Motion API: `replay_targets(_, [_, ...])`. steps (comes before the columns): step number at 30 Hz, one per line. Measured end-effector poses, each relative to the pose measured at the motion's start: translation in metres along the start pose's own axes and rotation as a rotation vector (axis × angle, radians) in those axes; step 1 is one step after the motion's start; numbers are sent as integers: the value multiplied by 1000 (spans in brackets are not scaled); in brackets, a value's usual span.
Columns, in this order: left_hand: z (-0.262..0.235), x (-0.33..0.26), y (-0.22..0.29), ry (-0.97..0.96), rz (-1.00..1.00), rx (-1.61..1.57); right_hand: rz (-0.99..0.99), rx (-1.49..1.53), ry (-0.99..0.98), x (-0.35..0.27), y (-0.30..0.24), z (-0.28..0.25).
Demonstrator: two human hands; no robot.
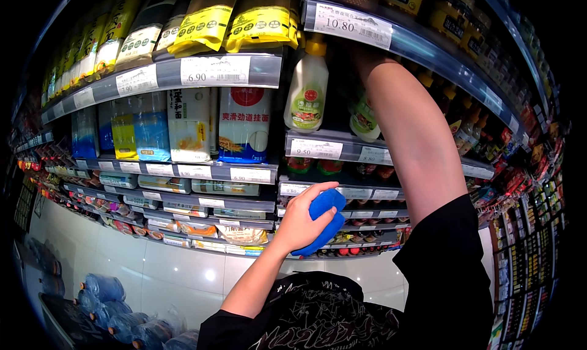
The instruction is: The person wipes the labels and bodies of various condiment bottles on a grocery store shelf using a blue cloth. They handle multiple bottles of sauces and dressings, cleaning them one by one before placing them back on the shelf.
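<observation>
Noodle packets (244,122), shelved yellow bags (260,17)

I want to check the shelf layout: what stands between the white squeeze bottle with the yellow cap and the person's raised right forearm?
In the head view, a second, similar bottle stands between the white squeeze bottle and the right forearm, partly hidden by that arm.

One blue cloth (324,221); two white squeeze bottles (307,87); four yellow packets (208,17) on top shelf.
</observation>
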State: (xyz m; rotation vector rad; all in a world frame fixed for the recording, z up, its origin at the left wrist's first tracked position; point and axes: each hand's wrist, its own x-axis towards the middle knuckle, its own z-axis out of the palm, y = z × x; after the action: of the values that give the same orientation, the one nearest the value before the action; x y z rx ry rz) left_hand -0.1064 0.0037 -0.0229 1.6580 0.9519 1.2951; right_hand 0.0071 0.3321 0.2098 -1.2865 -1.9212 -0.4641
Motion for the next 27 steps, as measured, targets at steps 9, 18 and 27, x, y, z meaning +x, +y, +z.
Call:
replay_targets(9, [-8, 12, 0, 56, 10, -15, 4, -48, 0, -14, 8, -9])
replay_targets(18, [-31, 52, 14, 391, 242, 273, -19, -86, -3, -25, 3, 1])
replay_targets(27, [-28, 69, 2, 386, 202, 314, -47, -127, -18, -40, 0, 7])
